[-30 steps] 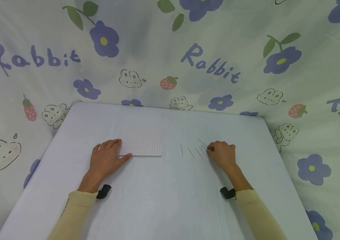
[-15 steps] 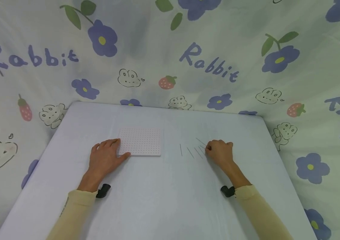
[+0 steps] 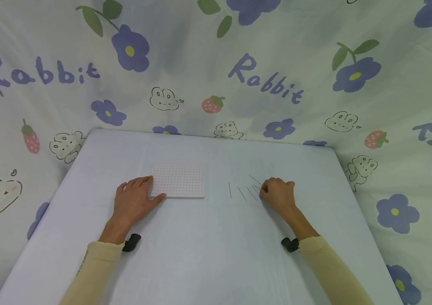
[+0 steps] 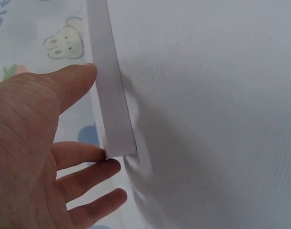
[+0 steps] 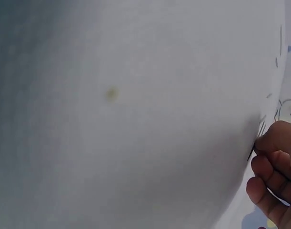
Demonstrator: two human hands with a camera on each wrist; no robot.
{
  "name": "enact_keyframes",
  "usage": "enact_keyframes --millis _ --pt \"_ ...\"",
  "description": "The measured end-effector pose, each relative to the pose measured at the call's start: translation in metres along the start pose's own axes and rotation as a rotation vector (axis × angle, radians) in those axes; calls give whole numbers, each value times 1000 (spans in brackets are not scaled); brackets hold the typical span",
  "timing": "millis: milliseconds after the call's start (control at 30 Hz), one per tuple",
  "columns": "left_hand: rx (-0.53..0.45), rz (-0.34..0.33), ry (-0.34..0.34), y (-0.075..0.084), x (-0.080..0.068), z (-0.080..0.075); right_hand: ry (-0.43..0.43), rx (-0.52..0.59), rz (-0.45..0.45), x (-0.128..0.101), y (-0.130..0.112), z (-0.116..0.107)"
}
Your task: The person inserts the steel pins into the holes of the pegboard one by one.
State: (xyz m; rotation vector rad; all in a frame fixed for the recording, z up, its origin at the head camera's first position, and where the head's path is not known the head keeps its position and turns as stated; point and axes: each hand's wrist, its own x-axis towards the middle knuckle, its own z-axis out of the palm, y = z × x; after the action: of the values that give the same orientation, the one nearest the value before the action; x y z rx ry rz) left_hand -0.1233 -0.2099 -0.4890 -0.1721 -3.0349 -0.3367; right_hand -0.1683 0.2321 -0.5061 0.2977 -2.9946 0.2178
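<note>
the left hand (image 3: 133, 202) lies flat with straight fingers, touching the near left corner of the white board with holes (image 3: 179, 180). the right hand (image 3: 278, 194) pinches one thin pin (image 5: 253, 150) beside the other pins (image 3: 241, 191) on the table (image 3: 208, 250).

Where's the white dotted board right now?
In the head view the dotted board lies flat on the table, left of centre, with the left hand touching its near-left corner and the thin pins to its right.
</note>
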Motion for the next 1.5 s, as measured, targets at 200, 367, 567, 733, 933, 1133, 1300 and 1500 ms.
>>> enact_keyframes --millis 200,367,567,733,933,1133,1300,1500 --pt "-4 -7 -9 1 0 -1 19 8 -29 1 2 1" --pt "-10 -5 -28 2 1 -2 -54 23 -15 5 2 -3" --pt "-4 -4 -34 4 0 -3 -143 19 -11 12 2 -7" --pt "-15 -7 -45 5 0 -5 -181 22 -14 15 2 -7" --pt "-16 -8 -47 6 -2 -5 -238 31 -7 17 1 -10" --pt "-10 -11 -48 6 -3 -5 -318 31 0 21 0 -15" --pt "-4 -15 -52 7 -2 -5 -329 43 -14 22 1 -16" --pt "-1 -22 -64 7 -2 -6 -314 98 2 21 5 -11"
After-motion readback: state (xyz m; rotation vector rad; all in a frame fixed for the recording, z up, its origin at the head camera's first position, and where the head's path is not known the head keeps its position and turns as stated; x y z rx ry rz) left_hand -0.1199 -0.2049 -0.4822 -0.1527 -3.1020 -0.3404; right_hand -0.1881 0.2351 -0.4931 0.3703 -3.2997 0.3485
